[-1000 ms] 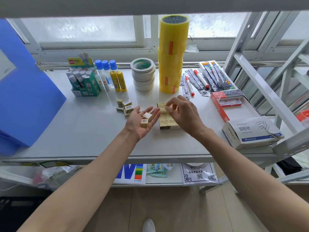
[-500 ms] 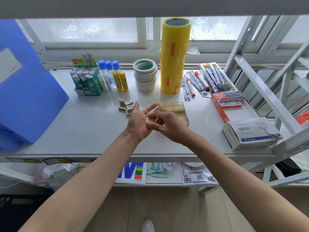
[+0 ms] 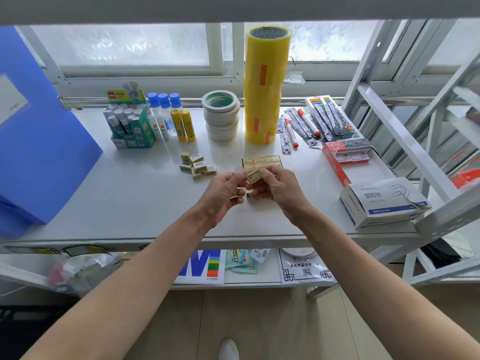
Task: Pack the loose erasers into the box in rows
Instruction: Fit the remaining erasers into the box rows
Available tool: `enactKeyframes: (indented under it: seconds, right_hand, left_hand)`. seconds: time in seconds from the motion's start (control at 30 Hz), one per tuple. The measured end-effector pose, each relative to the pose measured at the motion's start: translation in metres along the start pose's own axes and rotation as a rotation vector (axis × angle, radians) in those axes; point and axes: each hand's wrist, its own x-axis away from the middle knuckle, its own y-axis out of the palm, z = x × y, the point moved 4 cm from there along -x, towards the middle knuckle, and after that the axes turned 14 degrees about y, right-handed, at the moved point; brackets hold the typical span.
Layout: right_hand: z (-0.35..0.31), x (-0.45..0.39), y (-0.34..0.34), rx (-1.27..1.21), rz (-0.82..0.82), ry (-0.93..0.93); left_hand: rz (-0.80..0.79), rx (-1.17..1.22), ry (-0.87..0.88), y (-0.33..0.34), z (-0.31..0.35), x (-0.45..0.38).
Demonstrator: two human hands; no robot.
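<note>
Both hands were raised together just above the white surface (image 3: 135, 193), directly in front of the eraser box (image 3: 261, 161). The right hand (image 3: 279, 189) pinched a single eraser (image 3: 254, 175) between thumb and fingertips, tilted, just above the near part of the box, whose far rows were already filled. The left hand (image 3: 223, 194), fingers curled, held another eraser (image 3: 235, 192) against its palm, touching or nearly touching the right hand. The remaining loose erasers (image 3: 198, 165) lay in a small heap on the surface to the left of the box, just beyond the left hand. Behind them stood a stack of masking tape rolls (image 3: 221, 116) and a tall yellow tape stack (image 3: 265, 87).
</note>
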Motion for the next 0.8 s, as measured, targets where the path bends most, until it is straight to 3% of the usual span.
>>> enactKeyframes:
  seconds: [0.37,0.63,0.8]
  right_hand:
    - [-0.0020,0.0033,-0.0039,0.166,0.027,-0.060]
    - [0.0038,-0.0043,-0.0074,0.388,0.096,-0.089]
    - [-0.0003,-0.0061,-0.0078,0.636,0.248,-0.271]
  left_hand:
    - [-0.100,-0.203,-0.030,0.0050,0.0053,0.0004]
    - [0.123,-0.136,-0.073,-0.0031,0.0034,-0.0059]
    - [0.120,-0.155,-0.090,-0.0017,-0.0025,-0.0067]
